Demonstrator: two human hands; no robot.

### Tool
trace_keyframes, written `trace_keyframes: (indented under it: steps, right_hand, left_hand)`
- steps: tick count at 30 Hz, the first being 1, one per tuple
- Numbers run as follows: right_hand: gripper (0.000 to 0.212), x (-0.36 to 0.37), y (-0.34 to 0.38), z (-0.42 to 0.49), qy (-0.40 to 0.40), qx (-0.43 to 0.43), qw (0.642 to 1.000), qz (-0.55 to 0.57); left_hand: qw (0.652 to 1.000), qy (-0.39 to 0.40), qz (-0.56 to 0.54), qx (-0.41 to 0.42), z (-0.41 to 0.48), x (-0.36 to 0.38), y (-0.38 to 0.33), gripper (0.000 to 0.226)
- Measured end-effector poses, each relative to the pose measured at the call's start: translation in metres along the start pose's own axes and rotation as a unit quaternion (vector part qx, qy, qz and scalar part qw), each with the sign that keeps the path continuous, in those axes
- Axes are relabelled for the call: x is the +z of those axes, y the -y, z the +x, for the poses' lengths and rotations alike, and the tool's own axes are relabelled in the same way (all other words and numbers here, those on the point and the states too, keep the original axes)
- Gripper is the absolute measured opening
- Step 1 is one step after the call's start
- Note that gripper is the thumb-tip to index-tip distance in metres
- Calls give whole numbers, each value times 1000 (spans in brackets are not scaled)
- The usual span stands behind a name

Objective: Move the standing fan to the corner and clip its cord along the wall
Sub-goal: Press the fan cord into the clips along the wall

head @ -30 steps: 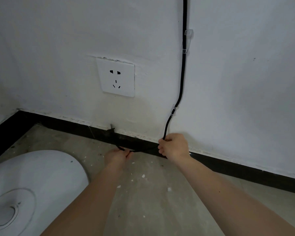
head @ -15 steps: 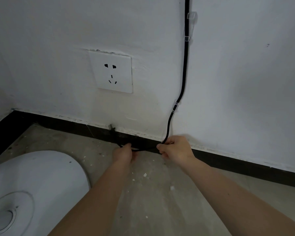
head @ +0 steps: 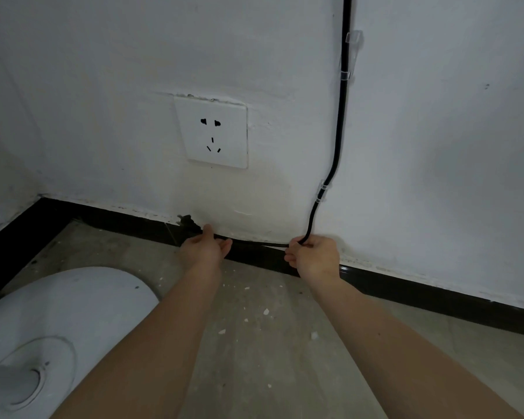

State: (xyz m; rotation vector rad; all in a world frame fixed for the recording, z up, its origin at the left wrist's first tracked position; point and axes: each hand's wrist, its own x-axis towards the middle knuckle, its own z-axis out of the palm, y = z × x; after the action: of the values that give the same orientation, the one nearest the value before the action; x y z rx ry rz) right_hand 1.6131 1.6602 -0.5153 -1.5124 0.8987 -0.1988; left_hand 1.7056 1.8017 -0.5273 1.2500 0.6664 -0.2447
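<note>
The fan's white round base (head: 64,325) stands on the floor at lower left, near the room corner. A black cord (head: 341,122) runs down the white wall through two clear clips (head: 347,74) (head: 322,192), then bends left along the top of the black skirting. My right hand (head: 313,257) is shut on the cord at the bend. My left hand (head: 204,249) presses the cord against the wall's foot with thumb up and fingers spread. Between the hands the cord lies stretched along the skirting's top edge.
A white wall socket (head: 214,133) sits above my left hand with nothing plugged in. A black skirting board (head: 436,293) lines both walls. The concrete floor (head: 270,343) is speckled with white plaster chips. A small dark object (head: 186,220) sits on the skirting left of my left hand.
Both hands have lifted the cord from the floor up to the top of the skirting. My left hand has opened its fingers and now presses the cord to the wall.
</note>
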Motion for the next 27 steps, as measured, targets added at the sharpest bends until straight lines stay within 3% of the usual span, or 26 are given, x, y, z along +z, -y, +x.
trace_keyframes:
  steps: [5, 10, 14, 20, 24, 27]
  right_hand:
    - [19, -2, -1, 1, -35, -39, 995, -85]
    - [20, -11, 4, -2, -2, -44, 990, -131]
    - [27, -15, 6, -5, 24, -35, 988, -147]
    - [32, -22, 12, -15, 43, -58, 974, -213]
    - [24, -28, 19, -25, 55, -78, 966, -238]
    - [31, -37, 27, -32, 39, -106, 960, -255]
  left_hand:
    - [999, 11, 9, 34, 6, 2, -7, 18]
    - [994, 28, 85, 55, 12, -8, 5, 9]
    - [986, 51, 157, 28, 11, -17, 19, 38]
    - [971, 80, 226, 4, -7, -19, 15, 54]
    - [945, 88, 308, 67, -24, -18, 10, 72]
    - [922, 99, 349, 137, -39, -15, 1, 69]
